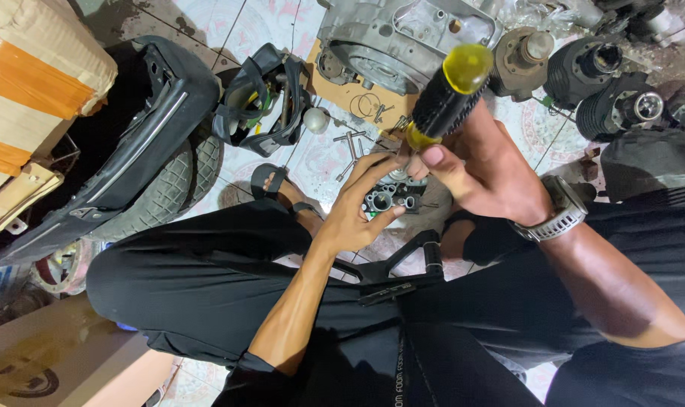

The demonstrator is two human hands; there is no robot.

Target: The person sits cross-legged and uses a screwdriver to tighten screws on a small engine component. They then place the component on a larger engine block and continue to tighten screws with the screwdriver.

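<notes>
1. Head view: right hand (493, 177) fist-closed on screwdriver (446, 98), ribbed black grip, yellow cap, pointing down at small metal part (391, 197) on the tiled floor.
2. Left hand (361, 207) fingers curled round that part, steadying it.
3. Around: engine casing (403, 38), finned cylinders (591, 68), tyre (169, 188), cardboard box (33, 83).

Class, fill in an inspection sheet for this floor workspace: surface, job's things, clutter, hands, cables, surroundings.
Surface: patterned tiled floor, stained.
Job's things: small metal part with round ports; screwdriver, black-and-yellow handle.
Clutter: loose metal pieces, engine casing on cardboard, finned cylinders.
Hands: left hand steadies the part; right hand, wristwatch on its wrist, grips the screwdriver.
Cables: nothing seen.
Surroundings: tyre under black bodywork panel, taped carton.
</notes>
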